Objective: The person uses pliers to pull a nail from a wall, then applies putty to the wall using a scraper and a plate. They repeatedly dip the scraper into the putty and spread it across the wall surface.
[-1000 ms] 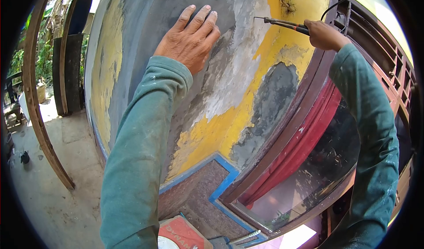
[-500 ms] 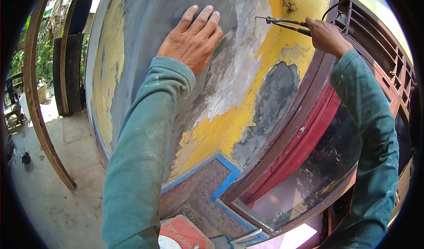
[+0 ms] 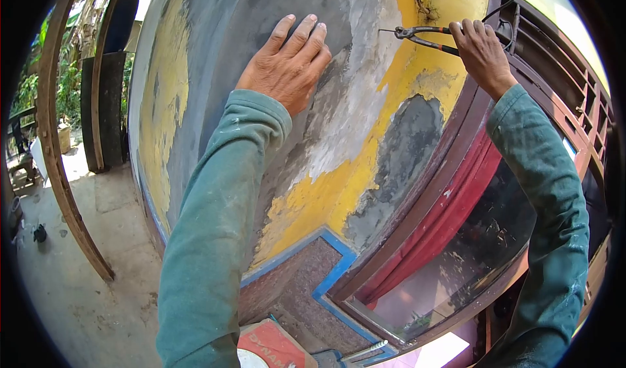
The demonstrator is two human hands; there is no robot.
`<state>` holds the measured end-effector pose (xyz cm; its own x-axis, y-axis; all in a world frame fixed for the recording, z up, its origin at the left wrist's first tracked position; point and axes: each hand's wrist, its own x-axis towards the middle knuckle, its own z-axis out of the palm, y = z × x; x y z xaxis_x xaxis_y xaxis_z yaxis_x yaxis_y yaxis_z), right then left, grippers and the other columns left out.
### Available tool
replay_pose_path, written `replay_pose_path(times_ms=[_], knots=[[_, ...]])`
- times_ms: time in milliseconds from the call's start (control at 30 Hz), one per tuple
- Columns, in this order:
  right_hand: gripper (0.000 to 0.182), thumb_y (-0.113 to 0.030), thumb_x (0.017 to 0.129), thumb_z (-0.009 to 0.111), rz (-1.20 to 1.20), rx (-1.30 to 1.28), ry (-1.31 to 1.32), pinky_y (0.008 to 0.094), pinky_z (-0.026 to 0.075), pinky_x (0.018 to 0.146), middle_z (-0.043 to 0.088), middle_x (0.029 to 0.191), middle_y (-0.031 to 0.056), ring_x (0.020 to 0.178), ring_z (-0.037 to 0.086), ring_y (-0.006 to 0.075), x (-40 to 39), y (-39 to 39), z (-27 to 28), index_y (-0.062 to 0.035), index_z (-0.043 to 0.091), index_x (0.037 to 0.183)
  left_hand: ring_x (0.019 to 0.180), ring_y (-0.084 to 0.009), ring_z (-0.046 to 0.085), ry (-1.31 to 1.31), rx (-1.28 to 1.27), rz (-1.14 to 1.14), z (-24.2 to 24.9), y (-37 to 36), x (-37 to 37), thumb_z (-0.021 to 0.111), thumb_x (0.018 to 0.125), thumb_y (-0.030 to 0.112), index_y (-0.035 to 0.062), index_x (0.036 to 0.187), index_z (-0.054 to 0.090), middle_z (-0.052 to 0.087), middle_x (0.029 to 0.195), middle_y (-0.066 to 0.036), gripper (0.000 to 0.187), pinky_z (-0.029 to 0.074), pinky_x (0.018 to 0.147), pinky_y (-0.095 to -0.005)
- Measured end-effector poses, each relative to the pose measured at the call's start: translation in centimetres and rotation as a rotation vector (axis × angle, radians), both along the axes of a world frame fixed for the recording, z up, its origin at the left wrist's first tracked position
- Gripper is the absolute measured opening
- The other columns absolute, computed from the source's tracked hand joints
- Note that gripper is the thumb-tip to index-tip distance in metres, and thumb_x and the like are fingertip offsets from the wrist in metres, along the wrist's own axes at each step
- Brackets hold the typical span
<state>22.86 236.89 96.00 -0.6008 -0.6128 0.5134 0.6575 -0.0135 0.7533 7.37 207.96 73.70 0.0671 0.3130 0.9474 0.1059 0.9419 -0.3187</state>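
My left hand point(image 3: 287, 61) lies on the grey plastered part of the wall point(image 3: 365, 15), fingers stretched upward, holding nothing. My right hand point(image 3: 484, 53) is wrapped round the black and orange handles of a pair of pincers point(image 3: 427, 34). The handles stand apart, and the rounded jaws point left. Their tip is right at a thin dark nail point(image 3: 385, 30) that sticks out from the pale patch of wall. Part of the handles is hidden in my right fist.
Flaking yellow paint point(image 3: 326, 192) surrounds the patches. To the right is a brown-framed window with a red curtain point(image 3: 424, 218). A red box point(image 3: 277, 343) sits low, near a blue-edged ledge point(image 3: 336, 247). A wooden post point(image 3: 62, 172) stands left, and a dark cable point(image 3: 505, 6) hangs top right.
The pincers' handles have spread further apart, and my right hand has shifted slightly on them. My left hand keeps its place on the wall; the view has moved a little.
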Motion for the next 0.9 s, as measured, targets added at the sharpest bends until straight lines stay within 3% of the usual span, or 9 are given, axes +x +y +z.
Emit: replay_pose_path(times_ms=[67,133,233,333,400,533,667,767,900], knots=[[0.033,-0.007,0.093,0.063,-0.011,-0.082,-0.072,0.0384,0.052,0.076,0.061,0.090,0.0103,0.084,0.063,0.0256,-0.1,0.2,0.3,-0.0032,0.051,0.124,0.151,-0.0217,0.034,-0.028,-0.008,-0.019,0.0,-0.1,-0.1,0.064,0.096,0.037,0.0209,0.137,0.057,0.044,0.159,-0.003,0.046,0.016,0.129,-0.0439],[0.017,-0.003,0.085,0.061,-0.149,-1.377,-0.415,0.0405,0.049,0.059,0.060,0.076,0.0087,0.067,0.061,0.0234,0.3,-3.3,2.1,0.0007,0.058,0.102,0.151,-0.0217,0.034,-0.034,-0.011,-0.017,-0.1,-0.2,-0.1,0.064,0.095,0.037,0.0208,0.138,0.057,0.044,0.159,-0.003,0.046,0.016,0.129,-0.0438],[0.011,-0.004,0.084,0.059,-0.104,-1.989,-0.579,0.0397,0.048,0.056,0.060,0.074,0.0078,0.069,0.062,0.0215,-0.3,-1.6,5.0,0.0026,0.061,0.093,0.151,-0.0217,0.034,-0.020,-0.014,-0.019,0.0,-0.1,-0.1,0.065,0.095,0.038,0.0209,0.138,0.056,0.044,0.159,-0.003,0.047,0.015,0.129,-0.0437],[0.012,-0.001,0.086,0.055,-0.130,-1.979,-0.533,0.0392,0.048,0.057,0.062,0.073,0.0115,0.069,0.064,0.0241,-0.3,-2.4,3.3,0.0029,0.060,0.095,0.151,-0.0216,0.033,-0.016,-0.001,-0.038,-0.4,-0.1,-0.4,0.066,0.094,0.037,0.0210,0.139,0.056,0.043,0.159,-0.003,0.049,0.015,0.129,-0.0437],[0.015,0.002,0.087,0.051,0.083,-0.773,-0.440,0.0401,0.048,0.058,0.063,0.074,0.0153,0.067,0.064,0.0281,-0.4,0.0,0.9,0.0021,0.058,0.100,0.151,-0.0221,0.033,-0.042,-0.009,-0.008,0.0,-0.1,0.0,0.066,0.095,0.036,0.0211,0.139,0.056,0.043,0.159,-0.003,0.048,0.015,0.129,-0.0439],[0.027,-0.004,0.091,0.061,0.035,0.003,-0.020,0.0353,0.049,0.078,0.058,0.093,0.0085,0.086,0.060,0.0226,0.1,0.4,-0.3,-0.0041,0.053,0.117,0.151,-0.0218,0.034,0.005,0.000,-0.019,0.0,-0.1,-0.4,0.066,0.094,0.036,0.0215,0.137,0.056,0.044,0.159,-0.003,0.047,0.016,0.129,-0.0440],[0.025,-0.007,0.093,0.061,0.014,0.039,-0.022,0.0346,0.049,0.076,0.058,0.092,0.0075,0.086,0.059,0.0210,-0.1,0.7,0.5,-0.0048,0.052,0.116,0.151,-0.0217,0.034,-0.011,-0.020,-0.026,0.0,0.0,-0.2,0.065,0.094,0.037,0.0210,0.137,0.056,0.044,0.159,-0.004,0.046,0.016,0.129,-0.0443],[0.015,-0.008,0.083,0.062,-0.081,-1.762,-0.605,0.0388,0.045,0.053,0.060,0.071,0.0073,0.061,0.060,0.0186,0.9,-2.9,2.5,-0.0023,0.059,0.096,0.151,-0.0219,0.034,-0.014,-0.018,-0.015,0.0,-0.3,-0.2,0.064,0.095,0.036,0.0206,0.137,0.057,0.043,0.160,-0.004,0.045,0.016,0.129,-0.0443],[0.009,-0.008,0.082,0.062,0.048,-2.160,-0.535,0.0377,0.043,0.048,0.054,0.067,0.0030,0.054,0.053,0.0142,0.2,-3.0,4.2,-0.0031,0.060,0.089,0.151,-0.0221,0.034,-0.005,-0.003,-0.012,0.4,-0.4,-0.2,0.063,0.096,0.036,0.0207,0.137,0.056,0.044,0.159,-0.004,0.044,0.016,0.129,-0.0445]])
